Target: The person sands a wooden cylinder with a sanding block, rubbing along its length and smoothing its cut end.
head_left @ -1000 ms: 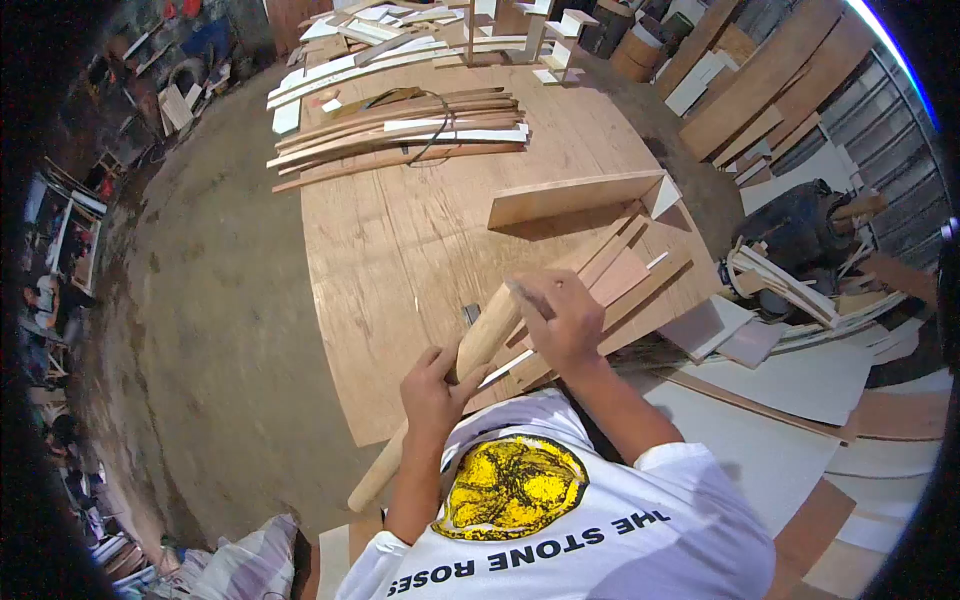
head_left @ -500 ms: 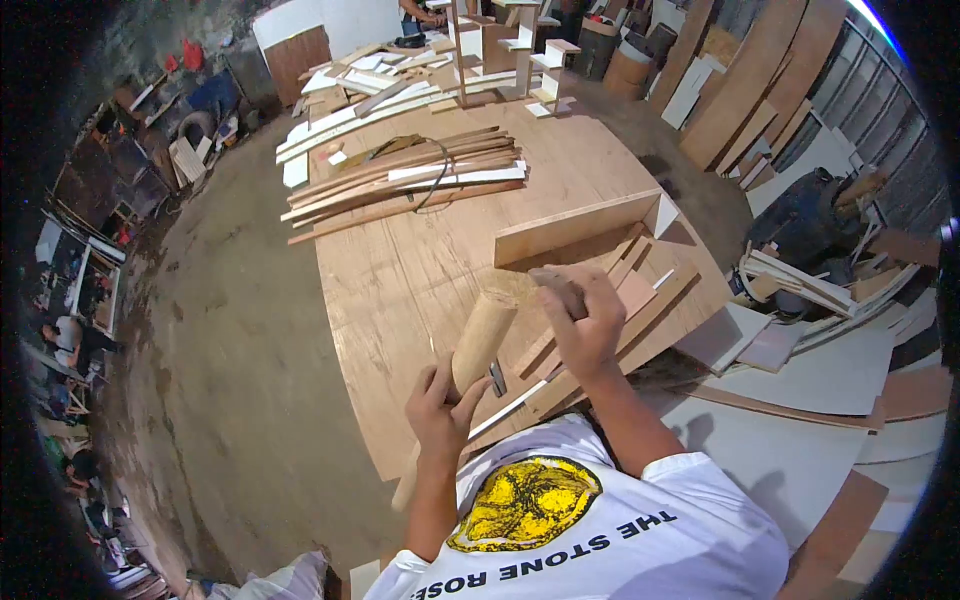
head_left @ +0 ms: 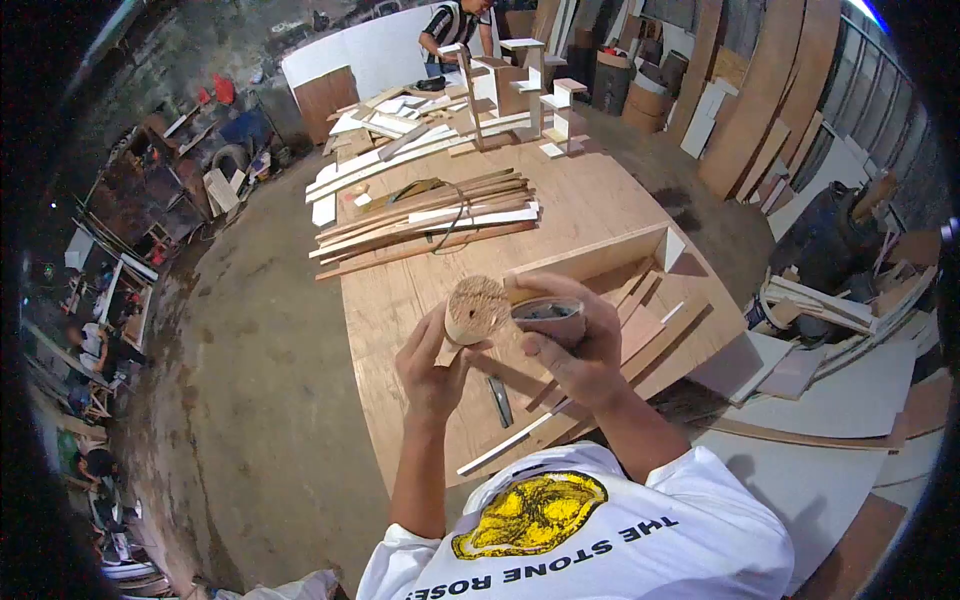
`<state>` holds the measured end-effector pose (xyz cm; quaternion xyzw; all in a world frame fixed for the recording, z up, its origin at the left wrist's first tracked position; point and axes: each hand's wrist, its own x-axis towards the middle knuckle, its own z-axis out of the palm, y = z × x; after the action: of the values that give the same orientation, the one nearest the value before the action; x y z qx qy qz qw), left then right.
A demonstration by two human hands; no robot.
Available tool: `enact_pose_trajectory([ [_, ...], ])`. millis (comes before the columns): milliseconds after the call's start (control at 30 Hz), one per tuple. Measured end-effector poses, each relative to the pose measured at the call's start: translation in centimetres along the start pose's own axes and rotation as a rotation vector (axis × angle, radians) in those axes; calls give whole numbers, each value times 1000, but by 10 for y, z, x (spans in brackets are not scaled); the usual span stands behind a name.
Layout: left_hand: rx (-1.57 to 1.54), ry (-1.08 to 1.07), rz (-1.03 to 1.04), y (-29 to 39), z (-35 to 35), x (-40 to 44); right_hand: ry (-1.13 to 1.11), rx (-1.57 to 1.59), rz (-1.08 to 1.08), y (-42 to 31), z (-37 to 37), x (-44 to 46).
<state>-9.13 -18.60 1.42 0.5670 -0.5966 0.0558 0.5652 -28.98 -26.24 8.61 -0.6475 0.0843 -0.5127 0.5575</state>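
the fingers of my left hand (head_left: 428,370) wrap around a pale, round wooden post (head_left: 478,312), held over the light brown plywood table (head_left: 385,310), its rough cut end turned up towards me. the fingers and thumb of my right hand (head_left: 597,350) are clamped on a curled brown sheet with a greyish inside (head_left: 562,318), just beside that end; i cannot tell whether they touch. under my hands lies a narrow dark grey tool (head_left: 500,402), near a thin white strip (head_left: 515,437) and long brown wooden strips (head_left: 672,345). my right hand hides part of a pale wooden board standing on edge (head_left: 610,258). farther off lie a bundle of brown and white wooden lengths (head_left: 390,235) and, at the far end, white-and-brown stepped stands (head_left: 556,130), with a person in a black-and-white top (head_left: 455,30) beyond.
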Motion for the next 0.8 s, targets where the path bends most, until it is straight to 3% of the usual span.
enact_pose_trajectory([
  [200,-43,-56,-160,0,53,-26,-33,-50,-3,6,-25,-12],
  [300,-92,17,-240,14,76,-29,10,-50,38,6,-39,-19],
  [533,-68,28,-22,86,85,6,91,-26,140,-2,-74,-37],
  [633,14,-75,-23,107,87,15,124,-99,105,-7,-84,-39],
  [800,-174,-169,-78,103,113,14,171,-63,265,-21,-113,-43],
])
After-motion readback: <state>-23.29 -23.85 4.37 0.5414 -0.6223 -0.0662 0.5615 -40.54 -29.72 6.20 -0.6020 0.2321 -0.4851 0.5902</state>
